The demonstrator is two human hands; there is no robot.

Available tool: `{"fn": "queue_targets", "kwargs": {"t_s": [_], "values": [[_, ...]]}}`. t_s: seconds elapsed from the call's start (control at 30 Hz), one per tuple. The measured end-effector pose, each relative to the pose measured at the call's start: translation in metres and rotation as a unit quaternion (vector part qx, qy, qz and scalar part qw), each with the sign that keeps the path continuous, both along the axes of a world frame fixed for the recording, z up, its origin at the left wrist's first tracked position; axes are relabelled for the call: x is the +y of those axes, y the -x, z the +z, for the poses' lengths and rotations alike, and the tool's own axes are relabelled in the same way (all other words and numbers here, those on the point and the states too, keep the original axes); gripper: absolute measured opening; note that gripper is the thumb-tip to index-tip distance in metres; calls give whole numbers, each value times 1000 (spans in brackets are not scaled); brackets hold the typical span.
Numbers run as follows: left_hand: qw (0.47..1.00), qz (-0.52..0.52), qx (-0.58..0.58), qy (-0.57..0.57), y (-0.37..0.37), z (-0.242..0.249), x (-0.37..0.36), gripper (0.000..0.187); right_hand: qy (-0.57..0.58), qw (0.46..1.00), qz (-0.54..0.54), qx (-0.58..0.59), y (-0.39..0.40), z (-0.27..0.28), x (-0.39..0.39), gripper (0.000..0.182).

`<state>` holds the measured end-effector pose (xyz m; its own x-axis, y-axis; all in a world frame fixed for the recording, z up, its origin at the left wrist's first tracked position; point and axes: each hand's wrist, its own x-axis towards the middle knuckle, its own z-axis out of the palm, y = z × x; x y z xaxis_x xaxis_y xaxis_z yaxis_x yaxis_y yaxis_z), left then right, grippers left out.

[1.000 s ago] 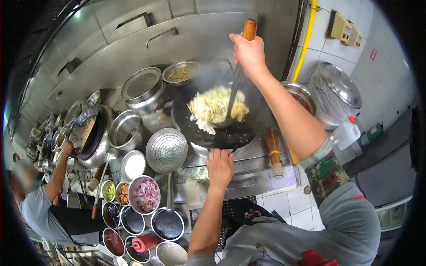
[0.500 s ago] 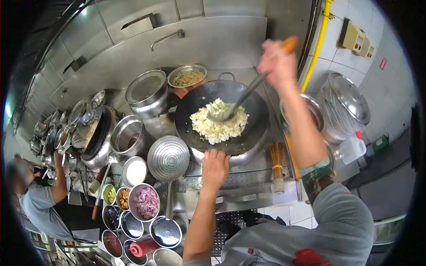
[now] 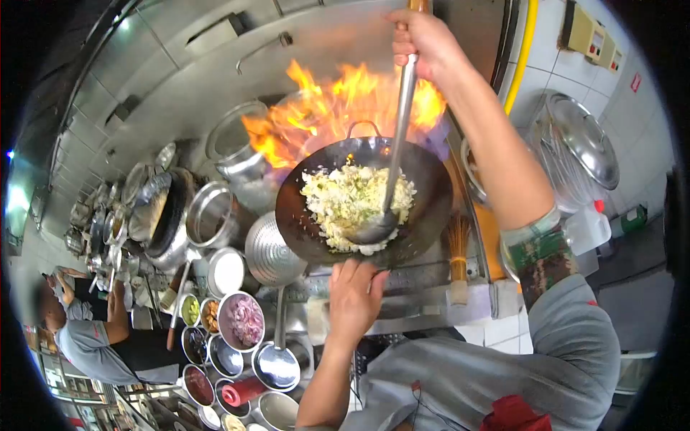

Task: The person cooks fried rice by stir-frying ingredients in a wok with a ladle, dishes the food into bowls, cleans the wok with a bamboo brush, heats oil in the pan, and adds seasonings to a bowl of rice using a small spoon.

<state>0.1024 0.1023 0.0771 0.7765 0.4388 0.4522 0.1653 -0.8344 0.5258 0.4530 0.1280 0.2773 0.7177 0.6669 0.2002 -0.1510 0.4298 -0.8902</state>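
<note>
My right hand (image 3: 425,44) is closed around the upper handle of a long metal ladle (image 3: 374,228), near its wooden end. The ladle's bowl rests in chopped, pale yellow-and-white food with green bits (image 3: 338,197) that looks like fried rice. This food lies in a large dark wok (image 3: 431,208), tipped toward me. At the wok's near rim is my left hand (image 3: 353,302), its fingers bent over the edge and its thumb to the right; the fingertips are partly hidden. Tall orange flames (image 3: 345,97) rise behind the wok's far side, around its loop handle.
Left of the wok stand a perforated strainer (image 3: 273,248), a steel pot (image 3: 210,215) and a bowl of sliced onions (image 3: 242,321). A bamboo brush (image 3: 458,248) lies at right. A co-worker (image 3: 93,341) stands at far left. A lidded container (image 3: 578,147) is at right.
Flames have flared up behind the wok, which has shifted and tipped toward me. The ladle's bowl has come nearer the close rim, its handle now steeper. My right hand has moved up and left.
</note>
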Motion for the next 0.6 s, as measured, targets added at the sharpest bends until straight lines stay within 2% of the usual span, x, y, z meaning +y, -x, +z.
{"fn": "queue_targets", "kwargs": {"t_s": [0.07, 0.1, 0.17, 0.23, 0.3, 0.43, 0.47, 0.5, 0.57, 0.6], "values": [[999, 16, -41, -4, -13, -11, -1, 17, 14, 998, -33, -55, 43, 8, -10, 29], [998, 21, -52, -2, -20, -26, 4, 17, 18, 991, -109, -72, 57, 0, -3, 27], [999, 33, -3, -29, -11, -75, 7, 16, 11, 982, -146, -117, 79, -16, -3, 28], [1000, 20, 10, -16, 13, -93, -10, 16, -34, 985, -137, -103, 74, -11, -21, 30], [999, -24, 6, 24, 56, -85, -31, 16, -69, 985, -133, -80, 65, -1, -42, 28], [995, -9, -94, 7, 21, 6, -5, 15, -13, 984, -155, -82, 82, 5, -27, 24], [996, -8, -93, 6, 4, 1, 3, 15, -19, 978, -151, -145, 88, -4, -17, 17], [996, -6, -89, 7, -8, -18, 9, 14, 37, 975, -181, -125, 97, -8, -4, 14], [999, 18, -40, -4, -15, -75, 15, 14, 69, 954, -233, -174, 97, -27, 17, 24], [1000, 26, -10, -12, -5, -94, 13, 14, 34, 965, -198, -168, 103, -28, 9, 27]]}}
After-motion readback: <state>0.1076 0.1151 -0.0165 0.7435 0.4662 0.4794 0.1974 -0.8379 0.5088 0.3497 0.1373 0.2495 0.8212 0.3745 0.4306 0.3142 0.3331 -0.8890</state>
